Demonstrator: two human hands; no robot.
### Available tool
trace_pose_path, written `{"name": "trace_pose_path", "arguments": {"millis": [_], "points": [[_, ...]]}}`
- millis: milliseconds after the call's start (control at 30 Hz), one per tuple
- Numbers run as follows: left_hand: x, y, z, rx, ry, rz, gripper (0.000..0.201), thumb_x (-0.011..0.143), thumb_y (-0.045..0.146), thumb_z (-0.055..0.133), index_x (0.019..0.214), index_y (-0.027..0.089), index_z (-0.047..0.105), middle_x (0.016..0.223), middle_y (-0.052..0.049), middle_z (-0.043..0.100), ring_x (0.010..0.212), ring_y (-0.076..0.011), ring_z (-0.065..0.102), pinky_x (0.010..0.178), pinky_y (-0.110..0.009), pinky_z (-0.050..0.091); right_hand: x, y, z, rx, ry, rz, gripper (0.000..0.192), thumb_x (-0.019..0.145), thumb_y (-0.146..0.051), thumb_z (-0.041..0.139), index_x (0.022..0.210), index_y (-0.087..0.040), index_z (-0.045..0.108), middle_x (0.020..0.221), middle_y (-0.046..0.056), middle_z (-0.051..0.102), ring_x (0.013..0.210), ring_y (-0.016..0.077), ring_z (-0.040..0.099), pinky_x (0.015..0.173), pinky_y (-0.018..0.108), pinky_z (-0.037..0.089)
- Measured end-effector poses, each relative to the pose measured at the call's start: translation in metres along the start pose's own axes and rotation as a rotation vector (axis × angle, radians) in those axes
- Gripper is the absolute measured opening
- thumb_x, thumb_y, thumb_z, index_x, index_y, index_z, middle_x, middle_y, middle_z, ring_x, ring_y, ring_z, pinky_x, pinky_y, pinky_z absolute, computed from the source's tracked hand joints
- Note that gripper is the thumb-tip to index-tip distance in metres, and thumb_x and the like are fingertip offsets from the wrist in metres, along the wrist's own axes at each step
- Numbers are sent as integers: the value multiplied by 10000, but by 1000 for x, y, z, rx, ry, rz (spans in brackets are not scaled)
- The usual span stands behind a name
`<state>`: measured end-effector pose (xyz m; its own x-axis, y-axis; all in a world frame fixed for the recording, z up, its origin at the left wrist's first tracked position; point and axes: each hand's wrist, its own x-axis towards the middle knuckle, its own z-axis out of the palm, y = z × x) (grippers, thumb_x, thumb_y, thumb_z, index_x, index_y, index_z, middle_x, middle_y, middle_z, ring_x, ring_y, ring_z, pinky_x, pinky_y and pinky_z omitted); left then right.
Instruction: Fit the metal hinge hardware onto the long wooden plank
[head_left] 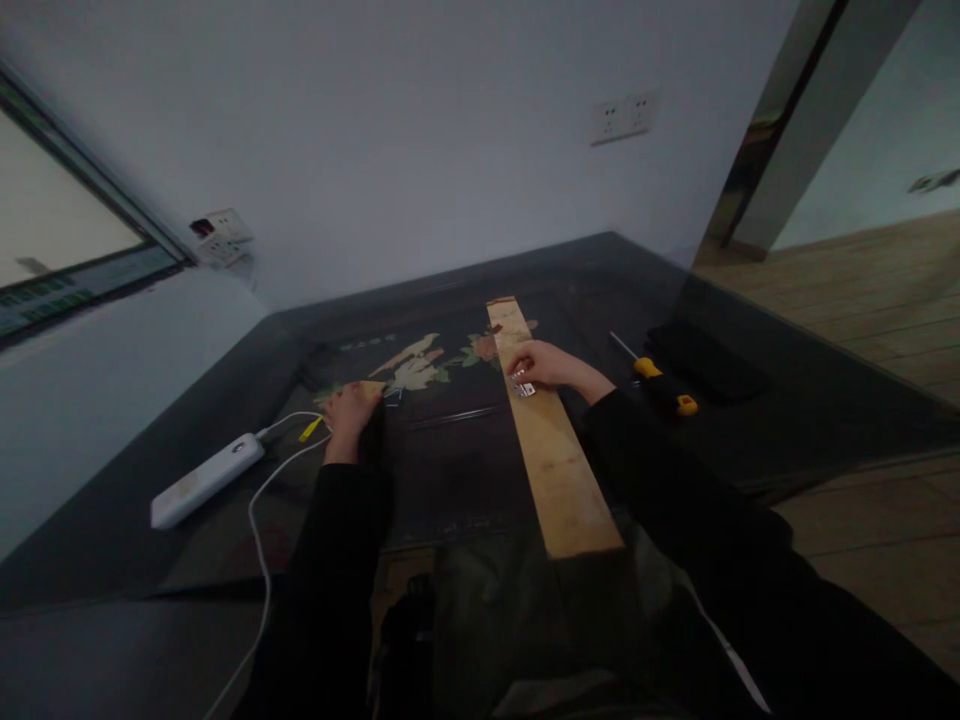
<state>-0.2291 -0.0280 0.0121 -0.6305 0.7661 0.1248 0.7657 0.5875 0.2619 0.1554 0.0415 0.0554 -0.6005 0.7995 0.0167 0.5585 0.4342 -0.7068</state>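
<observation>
- Hands work on a dark counter (465, 470) with a flower inlay (420, 365) in its top.
- Right hand (544, 365) rests on a pale plank (551, 450), fingers curled together over a small metal hinge (523, 388) that lies on the plank's face; whether they pinch it or only press on it cannot be told.
- Plank runs lengthwise away from the person, its near end at the counter's front edge, its far end close to the wall.
- Left hand (351, 410) lies flat on the counter well left of the plank, fingers together over a small wooden piece (373, 388); a few small metal bits (394, 395), too small to make out, lie just beside its fingertips.
- Yellow clip (310, 430) lies just left of the left hand, by a white cable (259, 520).
- White power bank (206, 480) sits further left, the cable plugged into its end and trailing off the front edge.
- Screwdriver (660, 385) with a yellow-and-black handle lies right of the right hand, apart from it, beside a flat black thing (709, 360).
- Both sleeves are black.
- Sockets (622, 117) sit on the wall behind.
</observation>
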Motion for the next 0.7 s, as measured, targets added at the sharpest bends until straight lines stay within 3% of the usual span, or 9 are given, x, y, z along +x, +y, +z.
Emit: {"name": "trace_pose_path", "arguments": {"millis": [167, 300, 467, 567, 700], "points": [[-5, 5, 7, -46, 36, 6, 574, 875, 485, 553, 1390, 232, 537, 1433, -206, 478, 1337, -439, 402, 1044, -594, 342, 1, -2, 0, -15, 34, -13, 215, 748, -74, 686, 940, -112, 775, 847, 74, 737, 718, 134, 627, 651, 227, 448], [0, 2, 14, -80, 82, 79, 516, 885, 488, 542, 1327, 232, 614, 1377, -198, 535, 1300, -426, 440, 1064, -604, 316, 3, -2, 1, -6, 38, -2, 194, 758, -90, 695, 931, -114, 780, 840, 77, 740, 713, 136, 633, 657, 231, 456], [16, -4, 21, -171, 183, 402, 375, 886, 356, 549, 1202, 225, 702, 1327, -129, 602, 1264, -315, 505, 1109, -486, 341, 5, 0, 3, -37, 53, -15, 188, 762, -101, 705, 932, -111, 784, 845, 88, 741, 735, 146, 637, 672, 242, 458], [24, -8, 25, -208, 118, 579, 352, 895, 359, 520, 1162, 243, 716, 1309, -93, 620, 1263, -275, 518, 1114, -457, 359, 7, 2, 3, -68, 72, -12, 189, 757, -111, 718, 934, -122, 785, 853, 81, 741, 753, 149, 637, 685, 244, 455], [31, -15, 31, -234, 15, 692, 384, 910, 404, 483, 1155, 207, 703, 1267, -112, 642, 1246, -267, 536, 1095, -457, 396, 7, 2, 4, -71, 73, -14, 189, 758, -106, 715, 934, -119, 782, 862, 80, 741, 756, 146, 639, 682, 240, 448]]}}
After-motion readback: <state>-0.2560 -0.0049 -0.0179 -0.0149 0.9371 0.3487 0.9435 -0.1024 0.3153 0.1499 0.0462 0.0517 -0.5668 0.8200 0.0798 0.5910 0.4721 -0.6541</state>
